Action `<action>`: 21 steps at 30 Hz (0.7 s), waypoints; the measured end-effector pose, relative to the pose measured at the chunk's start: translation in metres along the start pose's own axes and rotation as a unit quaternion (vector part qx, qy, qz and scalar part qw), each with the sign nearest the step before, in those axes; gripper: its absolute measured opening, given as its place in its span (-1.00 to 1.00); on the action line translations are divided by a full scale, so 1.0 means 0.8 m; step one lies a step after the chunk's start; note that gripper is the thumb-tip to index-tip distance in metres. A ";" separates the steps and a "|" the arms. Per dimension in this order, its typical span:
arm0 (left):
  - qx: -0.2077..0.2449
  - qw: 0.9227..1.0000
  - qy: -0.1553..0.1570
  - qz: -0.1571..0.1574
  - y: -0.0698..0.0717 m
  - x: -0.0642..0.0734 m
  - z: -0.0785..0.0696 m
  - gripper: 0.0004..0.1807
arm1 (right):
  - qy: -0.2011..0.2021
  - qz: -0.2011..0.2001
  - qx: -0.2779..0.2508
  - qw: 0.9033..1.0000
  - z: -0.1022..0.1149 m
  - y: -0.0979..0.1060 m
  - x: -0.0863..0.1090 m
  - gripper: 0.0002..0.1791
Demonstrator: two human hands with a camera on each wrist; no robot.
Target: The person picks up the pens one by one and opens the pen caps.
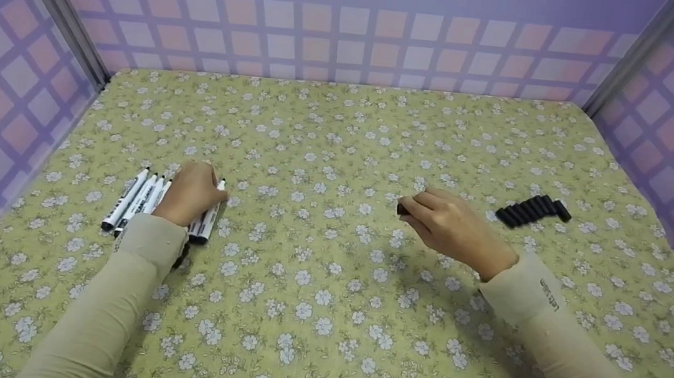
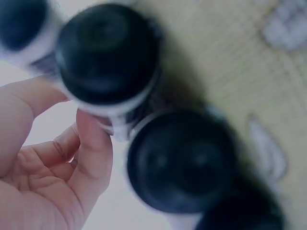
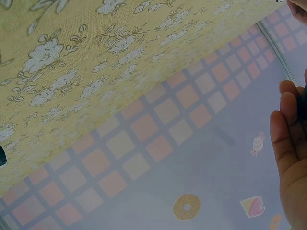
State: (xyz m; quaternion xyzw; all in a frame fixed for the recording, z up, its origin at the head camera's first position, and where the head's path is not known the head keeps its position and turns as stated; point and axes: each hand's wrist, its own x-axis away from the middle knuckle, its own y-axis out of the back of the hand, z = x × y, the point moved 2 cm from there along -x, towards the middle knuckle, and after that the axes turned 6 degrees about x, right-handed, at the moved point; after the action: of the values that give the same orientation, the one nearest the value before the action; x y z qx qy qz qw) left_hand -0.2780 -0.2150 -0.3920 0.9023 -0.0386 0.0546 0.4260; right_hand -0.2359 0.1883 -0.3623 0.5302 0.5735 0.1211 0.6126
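At the left of the table lies a row of white markers [image 1: 130,200] with bare black tips at the far end and black bottoms toward me. My left hand [image 1: 190,189] is over the row, thumb and fingers pinching one marker [image 2: 108,55], whose black end faces the left wrist camera. A neighbouring marker [image 2: 182,160] lies close beside it. Right of the middle, above the cloth, my right hand [image 1: 448,229] pinches a small black marker cap [image 1: 402,209]. In the right wrist view only the curled fingers [image 3: 283,139] show, with a dark sliver of the cap.
Several black caps [image 1: 525,211] lie side by side at the right, one [image 1: 562,211] slightly apart and angled. A yellow floral cloth [image 1: 317,143] covers the table. Purple panels with pink and white squares [image 1: 354,22] enclose the back and both sides.
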 end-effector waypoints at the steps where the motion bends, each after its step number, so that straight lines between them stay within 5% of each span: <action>1: -0.002 1.000 0.001 0.000 0.000 0.000 0.000 -0.49 | 0.000 -0.001 -0.001 1.000 0.000 0.000 0.000 -0.85; 11: -0.018 1.000 0.006 0.005 0.001 0.000 -0.002 -0.51 | -0.007 0.002 -0.001 1.000 -0.002 0.000 0.004 -0.83; 16: -0.050 0.999 -0.004 -0.001 0.003 0.003 -0.006 -0.82 | -0.030 0.030 0.006 0.999 -0.005 0.003 0.008 -0.83; 21: -0.077 0.997 -0.021 -0.004 0.002 0.006 -0.014 -0.66 | -0.047 0.041 0.015 0.998 -0.010 0.004 0.013 -0.81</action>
State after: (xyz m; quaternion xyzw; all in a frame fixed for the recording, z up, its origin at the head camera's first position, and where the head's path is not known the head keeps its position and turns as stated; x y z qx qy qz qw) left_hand -0.2739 -0.2074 -0.3832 0.8678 -0.0484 0.0305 0.4936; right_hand -0.2376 0.2018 -0.3642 0.5671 0.5236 0.1125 0.6258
